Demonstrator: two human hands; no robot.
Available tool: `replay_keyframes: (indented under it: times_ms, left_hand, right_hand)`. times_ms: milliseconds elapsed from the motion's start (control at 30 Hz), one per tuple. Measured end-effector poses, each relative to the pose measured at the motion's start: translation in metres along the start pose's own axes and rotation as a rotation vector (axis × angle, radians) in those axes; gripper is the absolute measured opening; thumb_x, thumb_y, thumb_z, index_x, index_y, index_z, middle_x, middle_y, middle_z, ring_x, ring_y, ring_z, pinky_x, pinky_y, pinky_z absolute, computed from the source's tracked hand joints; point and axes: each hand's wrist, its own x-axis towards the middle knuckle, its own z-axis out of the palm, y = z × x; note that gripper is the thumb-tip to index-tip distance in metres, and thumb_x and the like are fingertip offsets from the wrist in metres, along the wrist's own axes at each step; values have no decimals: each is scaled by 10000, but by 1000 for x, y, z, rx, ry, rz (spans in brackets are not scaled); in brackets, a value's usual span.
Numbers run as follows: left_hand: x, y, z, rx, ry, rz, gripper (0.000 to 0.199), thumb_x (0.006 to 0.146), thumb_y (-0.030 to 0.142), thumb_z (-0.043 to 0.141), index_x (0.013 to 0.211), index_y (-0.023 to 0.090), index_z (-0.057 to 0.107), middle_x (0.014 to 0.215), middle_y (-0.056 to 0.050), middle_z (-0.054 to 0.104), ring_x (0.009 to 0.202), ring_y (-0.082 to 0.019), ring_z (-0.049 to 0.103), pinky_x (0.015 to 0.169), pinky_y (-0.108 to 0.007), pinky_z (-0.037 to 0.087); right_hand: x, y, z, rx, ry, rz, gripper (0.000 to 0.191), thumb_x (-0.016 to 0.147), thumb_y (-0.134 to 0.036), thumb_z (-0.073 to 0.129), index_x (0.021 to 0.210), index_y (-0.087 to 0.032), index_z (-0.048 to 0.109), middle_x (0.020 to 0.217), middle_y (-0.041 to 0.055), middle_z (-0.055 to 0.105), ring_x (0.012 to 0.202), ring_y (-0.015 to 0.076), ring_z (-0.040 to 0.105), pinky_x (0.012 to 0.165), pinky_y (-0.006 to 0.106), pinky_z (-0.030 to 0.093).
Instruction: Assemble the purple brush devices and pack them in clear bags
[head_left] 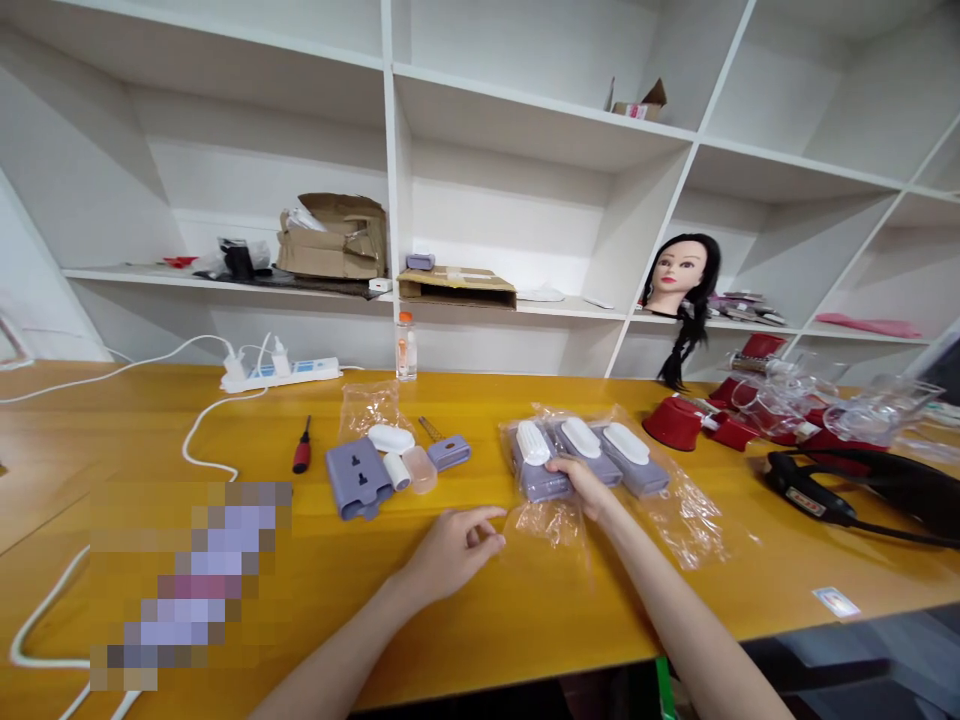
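Fingers [561,466] of the right hand [589,490] lie across the lower edge of three bagged lilac plastic units [585,455], and from here I cannot tell whether they grip or only rest there. The left hand [454,553] is open, its fingers lightly curled, just beside the bag's lower-left corner. The units sit side by side at 1 o'clock from the left hand, on a yellow wooden tabletop [465,640], each topped by a white oval cap. I judge them light, stiff and hollow. Their clear plastic bag [686,520] looks thin and slippery, so I would take each unit by its long sides, not by the cap.

At 10 o'clock lie a lilac socket plate [358,480], a white oval cap [390,438], a white cylinder [397,471], a peach translucent capsule [420,470] and a small lilac part with a brass blade [448,450]. Beyond them are a red-handled screwdriver [301,447] and a power strip [281,374]. At 3 o'clock lies a black corded tool [810,498]. I can read no brand: its label and a small printed card [836,602] are too small.
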Motion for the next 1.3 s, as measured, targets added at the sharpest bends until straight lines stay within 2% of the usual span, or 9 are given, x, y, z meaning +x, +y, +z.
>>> replay_keyframes:
  times_ms: [267,467,567,667,733,833,967,1200,1300]
  left_hand:
    - [1,1,-9,59,-8,32,352,790,357,474,1070,200,619,772,-44,666,600,-149,576,607,-257,438]
    - [7,2,-16,123,85,8,334,778,347,480,1028,178,625,796,-43,675,597,-143,582,620,-265,449]
    - [13,6,-39,158,287,-39,322,767,373,490,972,181,648,773,-51,676,624,-161,594,641,-276,455]
    - [16,9,-81,198,711,-136,336,748,398,506,963,179,642,812,-73,678,721,-195,615,709,-294,454]
    - [16,7,-108,342,882,-225,361,746,433,496,987,202,631,941,-91,664,838,-235,609,798,-343,429]
    - [15,-7,-132,630,887,-494,647,711,554,475,1240,182,469,1289,-193,440,1129,-389,427,876,-492,348]
    - [16,-31,-132,646,778,-774,923,668,680,405,1395,169,153,1378,-261,242,1169,-478,322,839,-547,327]
    - [17,-40,-126,683,724,-731,957,660,615,477,1389,121,101,1252,-283,392,1130,-447,394,834,-479,331]
    - [16,-38,-129,665,750,-699,971,649,560,530,1381,90,98,1203,-278,443,1101,-423,446,851,-468,332]
  right_hand:
    - [-5,-24,-7,-534,181,-234,439,670,-270,596,1090,-161,531,995,112,573,986,278,512,888,407,307]
    - [-35,-64,32,-1052,219,-355,447,820,-335,432,1225,-146,437,1161,162,490,1042,293,484,863,379,331]
    - [-49,-79,63,-1182,148,-455,388,829,-359,416,1155,-162,490,1153,150,502,1060,305,460,827,386,356]
    - [-57,-83,95,-1203,46,-519,359,827,-370,421,1108,-167,518,1116,144,526,1050,303,461,823,399,362]
    - [-60,-81,116,-1204,-34,-531,352,823,-364,428,1100,-169,523,1085,142,543,1029,303,474,809,410,371]
    - [-60,-73,145,-1207,-136,-556,372,810,-337,445,1135,-163,497,1093,161,538,996,311,503,774,412,392]
    - [-51,-57,170,-1185,-161,-591,516,806,-291,456,1300,-256,313,1067,140,527,918,294,554,722,387,414]
    - [-42,-47,170,-1173,-177,-566,423,806,-320,467,1225,-274,423,1088,129,479,964,296,524,729,374,416]
    - [-36,-53,161,-1110,-95,-559,367,820,-327,440,1180,-265,470,1113,123,456,989,287,504,754,371,406]
